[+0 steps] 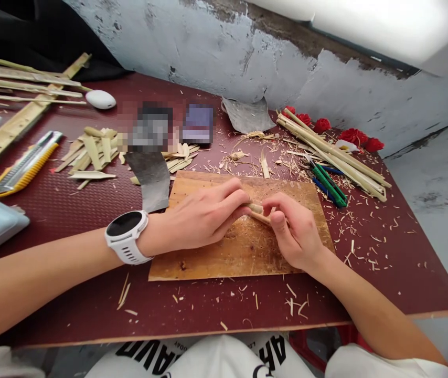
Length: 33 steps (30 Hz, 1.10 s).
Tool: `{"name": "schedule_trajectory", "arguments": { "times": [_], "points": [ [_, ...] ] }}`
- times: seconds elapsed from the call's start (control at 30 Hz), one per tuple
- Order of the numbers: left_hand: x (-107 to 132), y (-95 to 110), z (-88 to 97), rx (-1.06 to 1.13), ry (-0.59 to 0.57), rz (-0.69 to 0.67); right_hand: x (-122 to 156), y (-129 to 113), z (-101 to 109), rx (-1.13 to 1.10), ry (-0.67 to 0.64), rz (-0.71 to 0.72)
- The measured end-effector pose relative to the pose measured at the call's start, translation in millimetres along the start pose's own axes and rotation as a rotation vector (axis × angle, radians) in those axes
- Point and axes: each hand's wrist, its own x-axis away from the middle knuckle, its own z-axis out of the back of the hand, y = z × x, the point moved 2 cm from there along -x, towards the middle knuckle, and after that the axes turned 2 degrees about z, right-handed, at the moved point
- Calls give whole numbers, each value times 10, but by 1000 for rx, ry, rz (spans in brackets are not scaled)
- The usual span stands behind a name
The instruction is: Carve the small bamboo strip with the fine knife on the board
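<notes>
My left hand (204,215), with a white smartwatch (126,235) on its wrist, is closed round one end of a small bamboo piece (257,210). My right hand (295,231) is curled over the other end of that piece. Both hands rest on a worn wooden board (208,262) covered in shavings, which lies on a dark red table (70,210).
A yellow utility knife (23,168) and long bamboo strips (19,84) lie at the left. Cut bamboo chips (90,152) and grey sandpaper (151,178) sit behind the board. Bamboo sticks (330,152), green and blue tools (328,184) and red roses (350,135) are at the right. A peeling wall (247,58) stands behind.
</notes>
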Motion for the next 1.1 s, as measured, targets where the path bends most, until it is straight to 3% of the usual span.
{"name": "schedule_trajectory", "arguments": {
  "times": [0.17,0.33,0.43,0.63,0.83,1.1],
  "points": [
    [-19,41,11,335,2,11,8,-30,-52,-148,-164,-3],
    [-64,19,28,666,71,231,27,11,-108,-77,-226,11],
    [-86,-15,49,786,2,310,20,-20,-92,-77,-262,23],
    [-77,-24,69,1001,-220,304,15,-110,-60,-58,-300,120],
    [-82,49,107,1165,-311,332,51,-181,-84,-138,-271,209],
    [-78,84,77,1303,-368,332,152,-267,-152,-395,-263,128]
  ]
}}
